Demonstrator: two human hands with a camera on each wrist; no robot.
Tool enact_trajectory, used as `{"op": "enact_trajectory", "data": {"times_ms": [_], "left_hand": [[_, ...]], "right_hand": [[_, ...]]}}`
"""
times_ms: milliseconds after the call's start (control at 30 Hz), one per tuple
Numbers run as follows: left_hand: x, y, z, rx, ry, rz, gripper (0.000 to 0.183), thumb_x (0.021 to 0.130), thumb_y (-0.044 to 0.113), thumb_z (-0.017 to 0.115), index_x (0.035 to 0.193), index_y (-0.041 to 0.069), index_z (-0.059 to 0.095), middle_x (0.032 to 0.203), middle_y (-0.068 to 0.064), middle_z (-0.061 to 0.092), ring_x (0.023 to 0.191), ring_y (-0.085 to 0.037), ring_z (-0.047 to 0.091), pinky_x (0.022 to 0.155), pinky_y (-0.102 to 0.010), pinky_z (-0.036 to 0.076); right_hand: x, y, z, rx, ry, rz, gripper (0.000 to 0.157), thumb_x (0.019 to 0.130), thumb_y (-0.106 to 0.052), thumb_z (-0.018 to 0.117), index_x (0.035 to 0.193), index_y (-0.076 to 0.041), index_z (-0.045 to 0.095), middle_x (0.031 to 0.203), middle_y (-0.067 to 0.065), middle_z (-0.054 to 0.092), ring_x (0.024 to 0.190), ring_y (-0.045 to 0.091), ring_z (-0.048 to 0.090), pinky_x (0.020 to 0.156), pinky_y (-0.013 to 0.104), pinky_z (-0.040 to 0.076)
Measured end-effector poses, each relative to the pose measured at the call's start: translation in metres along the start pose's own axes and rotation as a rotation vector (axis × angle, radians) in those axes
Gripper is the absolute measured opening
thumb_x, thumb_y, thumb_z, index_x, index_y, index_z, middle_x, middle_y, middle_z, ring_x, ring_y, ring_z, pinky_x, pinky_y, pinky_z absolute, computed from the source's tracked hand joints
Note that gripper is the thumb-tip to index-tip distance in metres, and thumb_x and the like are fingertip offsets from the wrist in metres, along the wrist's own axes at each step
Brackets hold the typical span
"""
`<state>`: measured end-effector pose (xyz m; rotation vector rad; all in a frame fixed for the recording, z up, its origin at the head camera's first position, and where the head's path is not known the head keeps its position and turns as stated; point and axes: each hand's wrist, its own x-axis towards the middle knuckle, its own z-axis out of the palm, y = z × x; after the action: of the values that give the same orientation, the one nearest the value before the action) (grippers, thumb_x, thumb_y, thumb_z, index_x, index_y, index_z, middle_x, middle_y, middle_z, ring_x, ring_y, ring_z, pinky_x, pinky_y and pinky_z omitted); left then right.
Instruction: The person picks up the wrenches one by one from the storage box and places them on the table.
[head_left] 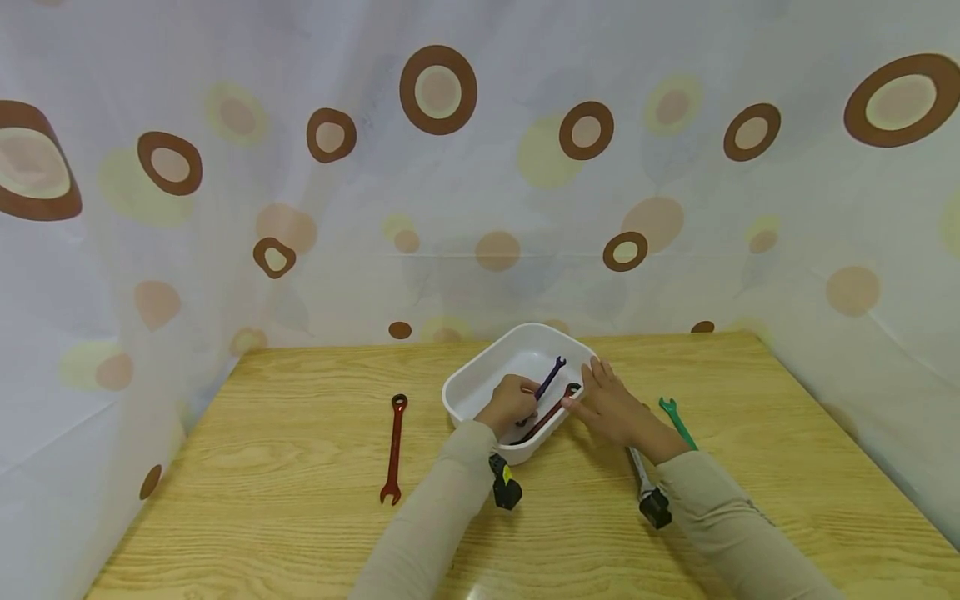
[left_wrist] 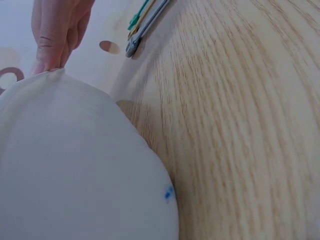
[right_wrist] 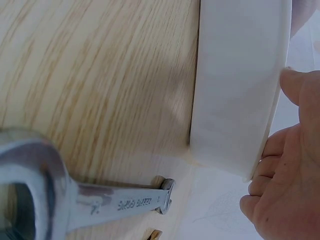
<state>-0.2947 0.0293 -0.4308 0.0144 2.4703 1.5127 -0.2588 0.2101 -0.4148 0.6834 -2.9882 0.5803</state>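
My left hand [head_left: 512,402] reaches into a white plastic tub [head_left: 472,385] and pinches a purple wrench [head_left: 552,377] near its middle. The wrench's open end points up toward the far right. Beneath it, a dark red wrench [head_left: 553,413] leans along the near-right inner wall. My right hand [head_left: 609,410] grips the tub's right rim; in the right wrist view the thumb and curled fingers of this hand [right_wrist: 292,170] touch the rim. In the left wrist view the tub's outer wall [left_wrist: 95,150] hides the purple wrench.
Left of the tub lies a red wrench [head_left: 395,450] on the wooden table [head_left: 315,467]. Under my right forearm are a silver wrench [head_left: 637,471] and a green wrench [head_left: 678,425]. A yellowish wrench [left_wrist: 134,32] shows between them. Patterned sheeting [head_left: 495,183] surrounds the table's back and sides.
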Motion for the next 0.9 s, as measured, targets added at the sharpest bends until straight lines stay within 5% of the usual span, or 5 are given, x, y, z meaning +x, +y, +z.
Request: {"op": "enact_trajectory", "data": {"times_ms": [267, 567, 900], "left_hand": [[-0.0010, 0.0008, 0.0003, -0.098, -0.008, 0.031, 0.025, 0.086, -0.005, 0.060, 0.109, -0.004, 0.068, 0.091, -0.014, 0.070, 0.061, -0.007, 0.056, 0.054, -0.016, 0.042], [-0.0008, -0.0015, 0.0007, -0.087, 0.046, 0.059, 0.021, 0.081, -0.003, 0.068, 0.101, -0.001, 0.073, 0.081, -0.007, 0.069, 0.063, -0.006, 0.053, 0.057, -0.017, 0.043], [-0.0019, -0.0001, 0.0002, -0.116, 0.051, 0.079, 0.022, 0.079, -0.005, 0.070, 0.101, -0.001, 0.073, 0.088, -0.010, 0.072, 0.070, -0.008, 0.059, 0.066, -0.021, 0.050]], "right_hand": [[0.0003, 0.0009, -0.0002, 0.001, 0.002, 0.010, 0.076, 0.102, -0.039, 0.043, 0.140, 0.023, 0.021, 0.147, 0.044, 0.008, 0.138, 0.056, 0.003, 0.111, 0.062, 0.013], [-0.0002, 0.0032, 0.0033, -0.008, -0.002, 0.022, 0.077, 0.102, -0.040, 0.044, 0.140, 0.023, 0.021, 0.148, 0.043, 0.008, 0.139, 0.055, 0.003, 0.111, 0.061, 0.013], [-0.0012, 0.0012, 0.0005, -0.022, 0.004, 0.026, 0.076, 0.102, -0.039, 0.044, 0.140, 0.023, 0.022, 0.147, 0.043, 0.009, 0.138, 0.055, 0.005, 0.111, 0.061, 0.015]]}}
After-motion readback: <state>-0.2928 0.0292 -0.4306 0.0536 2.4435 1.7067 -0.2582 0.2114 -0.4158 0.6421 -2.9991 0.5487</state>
